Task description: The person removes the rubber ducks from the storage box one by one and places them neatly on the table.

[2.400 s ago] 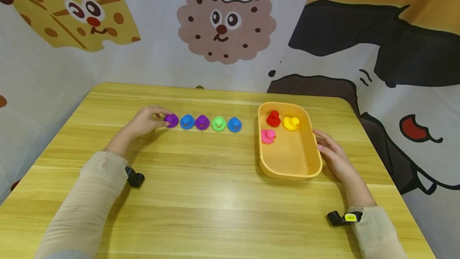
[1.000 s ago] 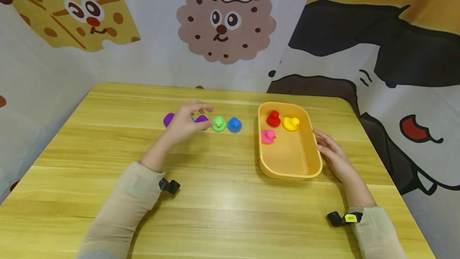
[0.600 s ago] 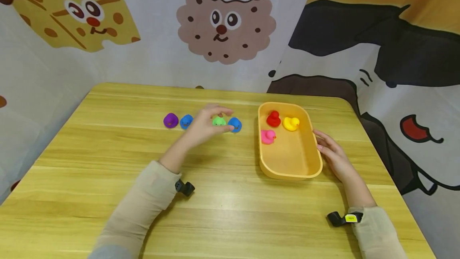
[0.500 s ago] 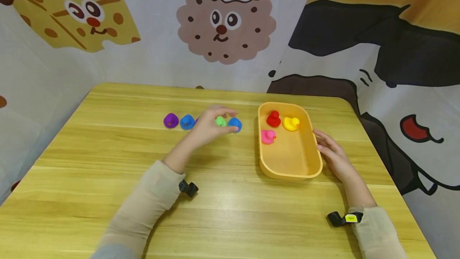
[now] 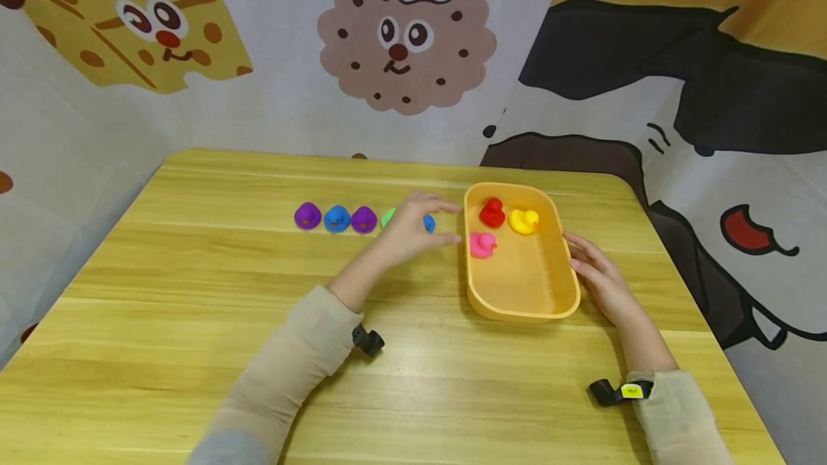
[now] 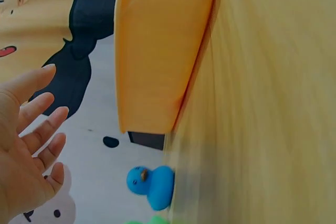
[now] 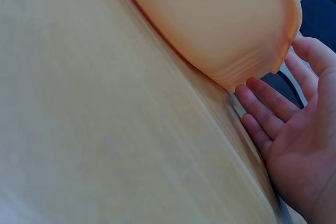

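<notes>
Empty and held in the air, my left hand [image 5: 413,228] passes over the right end of a row of toy ducks. Its thumb and fingers spread toward the near-left rim of a yellow-orange plastic tub [image 5: 517,313]. Partly hidden beneath it are a green duck [image 5: 387,217] and a blue duck [image 6: 157,184]. Farther left stand a purple duck [image 5: 307,216], a blue duck [image 5: 337,219] and another purple duck [image 5: 364,219]. My right hand [image 5: 601,278] touches the tub's right side with relaxed fingers [image 7: 268,95]. Inside lie a red duck [image 5: 492,214], a yellow duck [image 5: 523,222] and a pink duck [image 5: 482,245].
Everything stands on a wood-grain table [image 5: 413,393], its far edge meeting a cartoon-printed cloth [image 5: 271,113]. A small black camera [image 5: 368,341] is strapped at the left wrist, and another camera [image 5: 607,392] at the right.
My left hand has let go of the leftmost purple duck and moved right along the row to beside the tub. The right hand, the tub and the ducks stay in place.
</notes>
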`<state>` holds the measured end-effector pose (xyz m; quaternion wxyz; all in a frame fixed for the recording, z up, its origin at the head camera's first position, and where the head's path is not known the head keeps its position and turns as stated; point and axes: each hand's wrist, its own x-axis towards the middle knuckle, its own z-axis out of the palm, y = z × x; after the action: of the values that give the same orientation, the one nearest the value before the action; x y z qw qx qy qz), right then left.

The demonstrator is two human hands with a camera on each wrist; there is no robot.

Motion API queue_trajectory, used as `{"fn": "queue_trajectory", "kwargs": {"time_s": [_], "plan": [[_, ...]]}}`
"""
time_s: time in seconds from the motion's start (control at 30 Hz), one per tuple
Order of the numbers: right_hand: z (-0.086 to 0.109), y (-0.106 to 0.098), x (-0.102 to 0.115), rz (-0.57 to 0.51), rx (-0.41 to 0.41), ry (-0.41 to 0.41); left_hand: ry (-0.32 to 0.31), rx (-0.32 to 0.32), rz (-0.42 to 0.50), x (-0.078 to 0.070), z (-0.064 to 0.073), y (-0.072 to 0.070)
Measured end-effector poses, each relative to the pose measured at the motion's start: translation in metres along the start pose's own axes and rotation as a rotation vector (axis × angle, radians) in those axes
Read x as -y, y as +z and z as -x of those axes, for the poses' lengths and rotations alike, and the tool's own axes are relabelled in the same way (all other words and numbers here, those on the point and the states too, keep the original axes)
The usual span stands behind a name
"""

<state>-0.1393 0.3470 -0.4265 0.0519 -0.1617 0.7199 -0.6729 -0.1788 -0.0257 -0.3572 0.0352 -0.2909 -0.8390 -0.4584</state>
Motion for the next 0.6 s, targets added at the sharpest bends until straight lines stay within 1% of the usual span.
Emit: {"fn": "queue_trajectory", "kwargs": {"time_s": [0.17, 0.3, 0.53, 0.6], "plan": [[0.000, 0.000, 0.000, 0.003, 0.000, -0.001, -0.020, 0.029, -0.031, -0.002, -0.005, 0.012], [0.000, -0.001, -0.001, -0.002, 0.000, -0.004, -0.022, 0.044, -0.049, -0.004, -0.010, 0.020], [-0.001, 0.000, -0.001, -0.007, 0.004, -0.011, -0.031, 0.060, -0.145, -0.006, -0.018, 0.033], [-0.001, -0.001, -0.001, -0.007, 0.005, -0.011, -0.036, 0.063, -0.159, -0.006, -0.020, 0.036]]}}
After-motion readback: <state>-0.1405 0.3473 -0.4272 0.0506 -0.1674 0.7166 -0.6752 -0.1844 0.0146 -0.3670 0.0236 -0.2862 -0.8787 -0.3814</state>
